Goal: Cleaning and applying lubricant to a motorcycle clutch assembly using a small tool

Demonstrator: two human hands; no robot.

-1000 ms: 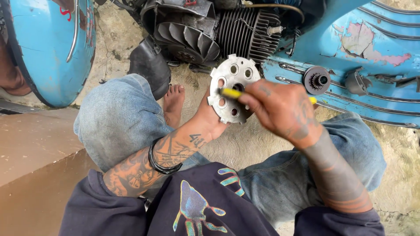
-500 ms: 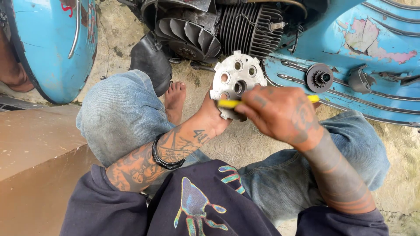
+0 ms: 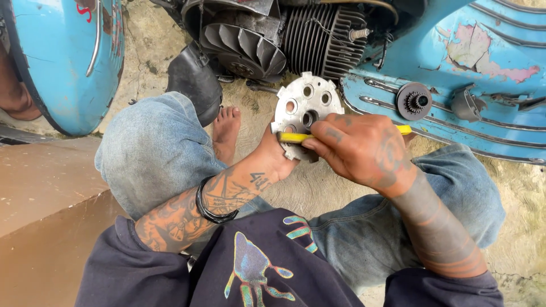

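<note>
My left hand point(image 3: 277, 160) holds a round grey metal plate point(image 3: 304, 108) with several round holes and notched edges, gripping it from below and behind. My right hand point(image 3: 361, 148) grips a tool with a yellow handle point(image 3: 293, 137), laid across the lower part of the plate. The yellow end also sticks out past my right hand at the tool's far tip point(image 3: 404, 129). Both hands meet in front of a blue scooter's engine point(image 3: 284, 40).
The finned engine and fan sit at the top centre. A blue scooter body panel point(image 3: 478, 68) with peeling paint and a small sprocket point(image 3: 414, 102) lies to the right. Another blue panel point(image 3: 62, 62) stands left. My bare foot point(image 3: 226, 132) rests on the concrete ground; a brown step point(image 3: 45, 216) is at left.
The plate and both hands have risen slightly toward the engine; the yellow tool stays pressed across the plate.
</note>
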